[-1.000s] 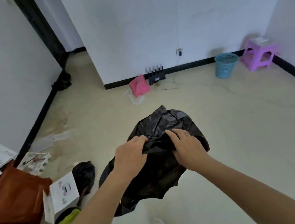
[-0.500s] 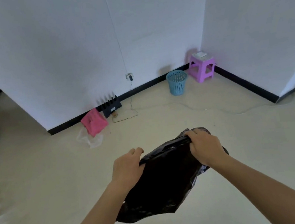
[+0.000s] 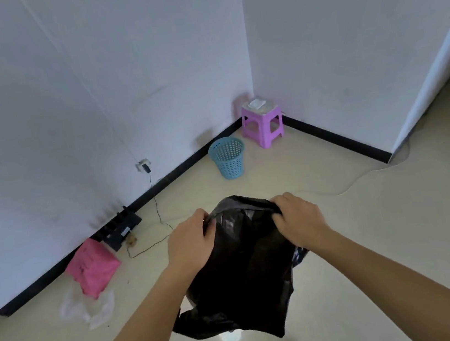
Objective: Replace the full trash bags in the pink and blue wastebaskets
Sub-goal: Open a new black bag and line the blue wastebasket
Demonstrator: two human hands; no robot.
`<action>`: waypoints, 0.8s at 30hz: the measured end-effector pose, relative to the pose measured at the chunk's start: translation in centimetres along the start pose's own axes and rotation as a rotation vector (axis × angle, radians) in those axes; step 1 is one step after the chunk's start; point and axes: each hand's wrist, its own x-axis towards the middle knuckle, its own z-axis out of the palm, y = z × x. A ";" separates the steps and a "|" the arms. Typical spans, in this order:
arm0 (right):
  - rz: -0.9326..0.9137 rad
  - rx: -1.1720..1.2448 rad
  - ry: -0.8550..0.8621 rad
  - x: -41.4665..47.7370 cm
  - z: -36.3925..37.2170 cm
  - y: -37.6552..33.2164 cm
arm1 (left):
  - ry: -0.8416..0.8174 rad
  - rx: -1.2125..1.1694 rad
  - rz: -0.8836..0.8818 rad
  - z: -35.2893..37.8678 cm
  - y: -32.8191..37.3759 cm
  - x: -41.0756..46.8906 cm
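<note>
Above floor, left hand (image 3: 189,242) and right hand (image 3: 300,217), arms outstretched, grip black trash bag (image 3: 240,269) rim.

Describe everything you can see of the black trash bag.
The black trash bag is thin, glossy, wrinkled plastic, limp and held in the air above the pale floor. The left hand grips the left side of its bunched top edge, the right hand the right side, with the mouth parted slightly between them. The body hangs down, a loose corner trailing to the lower left. It looks flat, likely empty.
</note>
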 end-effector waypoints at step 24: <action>0.212 0.012 0.125 59.9 -0.7 0.4 | -0.202 -0.061 0.035 6.1 -14.6 56.9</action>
